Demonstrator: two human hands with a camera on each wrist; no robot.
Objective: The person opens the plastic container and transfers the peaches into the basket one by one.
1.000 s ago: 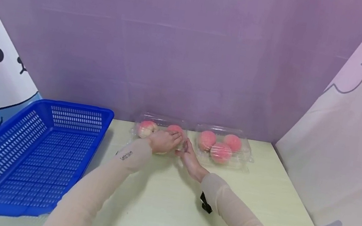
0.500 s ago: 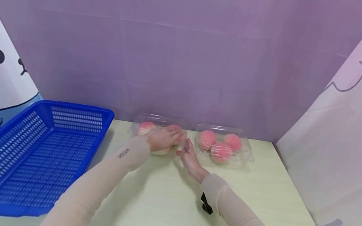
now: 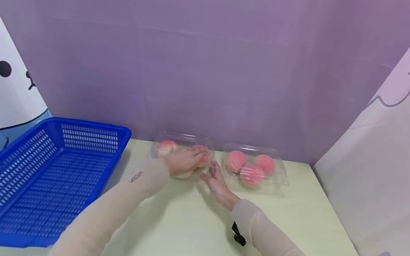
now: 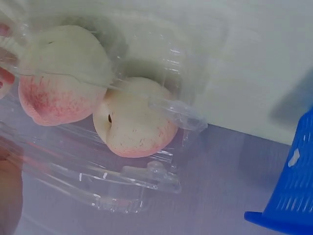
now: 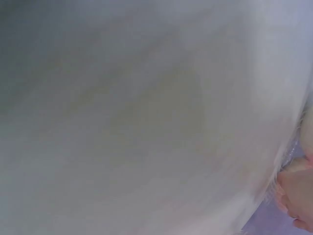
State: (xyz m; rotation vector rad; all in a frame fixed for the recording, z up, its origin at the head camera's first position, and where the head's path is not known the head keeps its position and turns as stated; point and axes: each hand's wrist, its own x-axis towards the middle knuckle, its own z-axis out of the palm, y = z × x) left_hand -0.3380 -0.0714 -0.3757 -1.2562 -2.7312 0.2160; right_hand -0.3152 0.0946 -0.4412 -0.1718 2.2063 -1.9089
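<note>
A clear plastic clamshell box (image 3: pixel 154 150) holds pink-and-cream peaches (image 3: pixel 167 146) at the table's far edge. My left hand (image 3: pixel 183 161) lies palm down across its lid, fingers extended over the right part, and hides some of the fruit. Close up in the left wrist view, one peach (image 4: pixel 139 117) sits under the clear plastic. At the box's right front corner is my right hand (image 3: pixel 218 185), thumb and fingers apart; whether it touches the plastic I cannot tell. Just right of it stands a second clear box (image 3: pixel 279 172) with three pink peaches (image 3: pixel 251 176).
To the left lies a large blue plastic basket (image 3: pixel 114 163), its inside bare. A purple cloth (image 3: pixel 215 59) hangs behind the pale table (image 3: pixel 189 232), with printed cloths at both sides. Pale blur fills most of the right wrist view; part of a hand (image 5: pixel 297 193) shows at its edge.
The left box's lid appears to lie slightly lower over the left peach than a second ago. Both hands stay almost in place; the head view has shifted a little.
</note>
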